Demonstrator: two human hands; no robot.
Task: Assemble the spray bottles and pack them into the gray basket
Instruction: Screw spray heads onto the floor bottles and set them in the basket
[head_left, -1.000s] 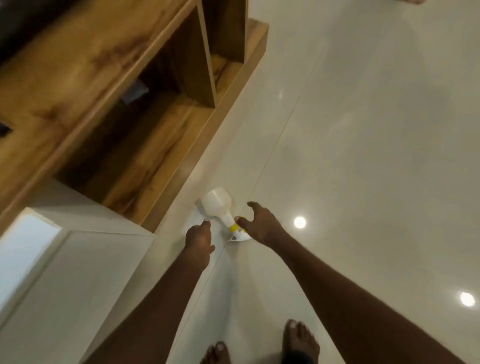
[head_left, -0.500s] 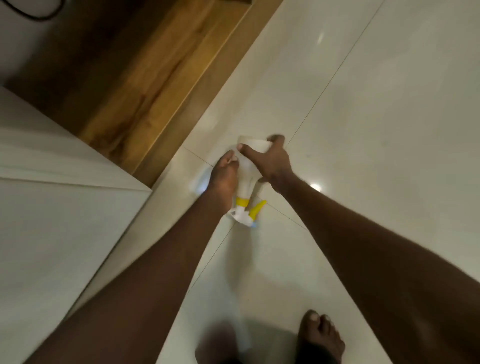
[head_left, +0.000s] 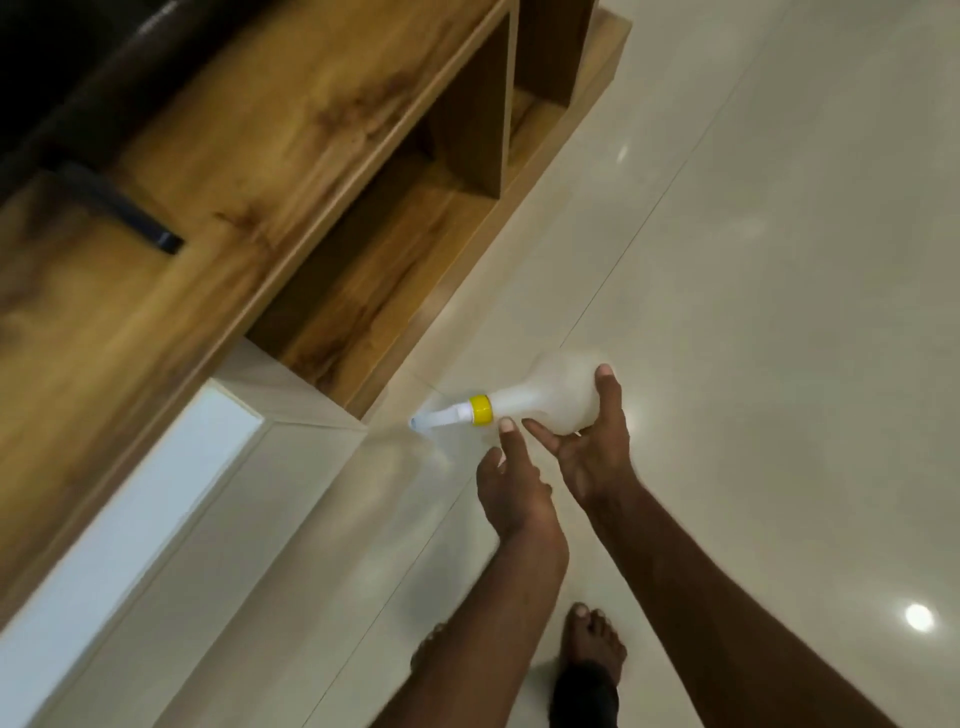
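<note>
A translucent white spray bottle (head_left: 558, 397) with a yellow collar and a white spray head lies sideways in the air above the floor, its nozzle pointing left. My right hand (head_left: 592, 441) grips the bottle's round body from below, thumb and fingers curled round it. My left hand (head_left: 511, 486) is just under the neck, its index finger stretched up toward the yellow collar, holding nothing. No gray basket is in view.
A wooden shelf unit (head_left: 322, 171) with open compartments runs along the left, with a white cabinet (head_left: 171, 519) below it. A dark bar-shaped object (head_left: 122, 210) lies on the wooden top. Glossy beige floor tiles (head_left: 753, 312) spread to the right. My bare feet (head_left: 592, 649) stand at the bottom.
The bottle was lifted from the floor and turned, so its nozzle now points left. My right hand moved onto the bottle's body; my left hand came off the neck.
</note>
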